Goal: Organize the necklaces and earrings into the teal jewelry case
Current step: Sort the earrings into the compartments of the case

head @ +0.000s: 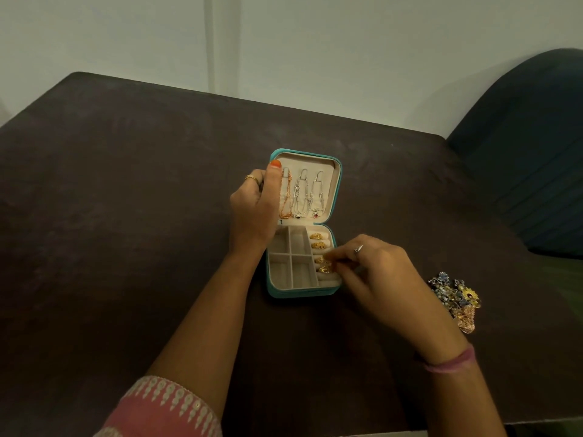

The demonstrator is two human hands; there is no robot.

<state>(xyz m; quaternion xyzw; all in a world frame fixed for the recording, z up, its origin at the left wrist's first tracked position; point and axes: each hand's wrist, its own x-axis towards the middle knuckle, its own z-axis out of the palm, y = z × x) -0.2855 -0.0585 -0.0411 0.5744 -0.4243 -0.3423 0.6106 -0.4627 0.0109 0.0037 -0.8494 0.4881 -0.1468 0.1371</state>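
The left hand (255, 206) gripped the left edge of the raised lid (329, 162), thumb curled over its inner face and fingers behind it, a ring showing on one finger. The right hand (375, 272) reached in from the right side of the teal jewelry case (301, 291), its fingertips (336, 263) pinched together on a small gold piece at the ring rolls — whether it was an earring or a ring could not be told.

The case sat open near the middle of the bench (126, 216), lid standing toward the far edge. Three necklaces (301, 197) hung inside the lid: a rose-gold chain on the left, two silver ones beside it. In the base, gold pieces (317, 241) were tucked into the padded rolls along the right side, while the four square compartments (291, 261) on the left showed only their cream lining.

Toward the right edge of the bench, well apart from the case, lay a tangled heap of jewelry (457, 298) — blue, gold and rose-gold pieces. A dark chair (530, 152) stood beyond the far right corner.
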